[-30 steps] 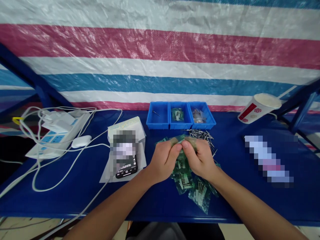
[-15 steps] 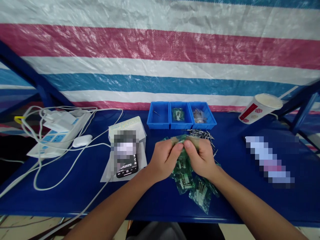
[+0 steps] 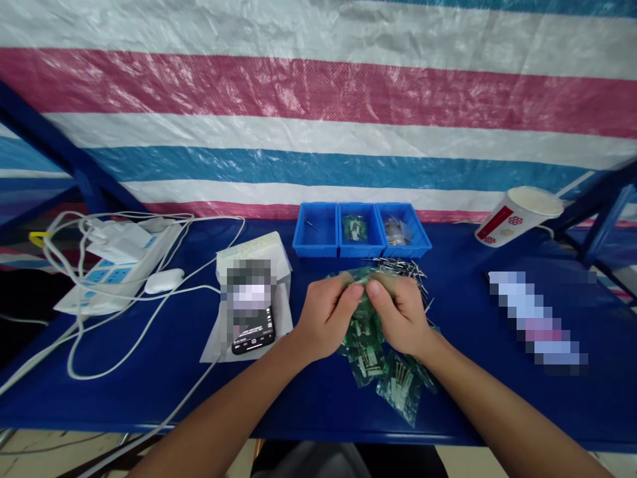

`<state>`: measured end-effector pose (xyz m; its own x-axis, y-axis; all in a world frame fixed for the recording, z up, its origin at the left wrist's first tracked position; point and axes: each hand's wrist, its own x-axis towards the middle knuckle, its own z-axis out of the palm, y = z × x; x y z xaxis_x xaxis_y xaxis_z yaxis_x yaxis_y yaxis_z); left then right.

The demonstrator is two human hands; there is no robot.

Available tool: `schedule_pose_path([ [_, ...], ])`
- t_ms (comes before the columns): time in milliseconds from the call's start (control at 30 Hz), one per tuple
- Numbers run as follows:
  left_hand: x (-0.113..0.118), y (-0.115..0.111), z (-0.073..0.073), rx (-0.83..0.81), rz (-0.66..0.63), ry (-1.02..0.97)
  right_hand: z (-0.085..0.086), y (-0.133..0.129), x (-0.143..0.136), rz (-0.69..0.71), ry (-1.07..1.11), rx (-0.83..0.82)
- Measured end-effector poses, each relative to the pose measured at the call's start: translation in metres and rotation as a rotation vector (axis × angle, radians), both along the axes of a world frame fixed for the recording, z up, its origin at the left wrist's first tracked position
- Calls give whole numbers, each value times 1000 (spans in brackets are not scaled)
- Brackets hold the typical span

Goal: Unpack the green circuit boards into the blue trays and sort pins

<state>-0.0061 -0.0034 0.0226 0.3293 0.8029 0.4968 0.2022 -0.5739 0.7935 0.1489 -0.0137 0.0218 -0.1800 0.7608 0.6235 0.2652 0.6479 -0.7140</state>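
My left hand (image 3: 328, 317) and my right hand (image 3: 401, 312) are closed side by side, thumbs nearly meeting, both pinching a greenish clear plastic bag (image 3: 365, 275). Most of that bag is covered by my fingers, so its contents cannot be made out. Under and in front of the hands lies a pile of similar green bags (image 3: 367, 364) with thin metal pieces inside. One bag (image 3: 399, 386) at the pile's near edge shows several long pins or screws. Just beyond my right hand is a heap of loose, thin metal pieces (image 3: 405, 267).
Three joined blue bins (image 3: 316, 251) stand at the back, holding small items. To the left are a phone (image 3: 253, 332) on white paper, a power strip (image 3: 107, 275) and tangled white cables. A paper cup (image 3: 517, 216) with a straw tilts at the right, near a blurred-out device (image 3: 537, 325).
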Motion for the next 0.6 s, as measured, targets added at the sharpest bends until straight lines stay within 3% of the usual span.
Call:
schedule_pose_path([
  [300,0,-2,0,-144,5,-21,3,-3,-4,49,63,-180],
  [600,1,1,1,-169,-2,9,1,0,-3,23,35,-186],
])
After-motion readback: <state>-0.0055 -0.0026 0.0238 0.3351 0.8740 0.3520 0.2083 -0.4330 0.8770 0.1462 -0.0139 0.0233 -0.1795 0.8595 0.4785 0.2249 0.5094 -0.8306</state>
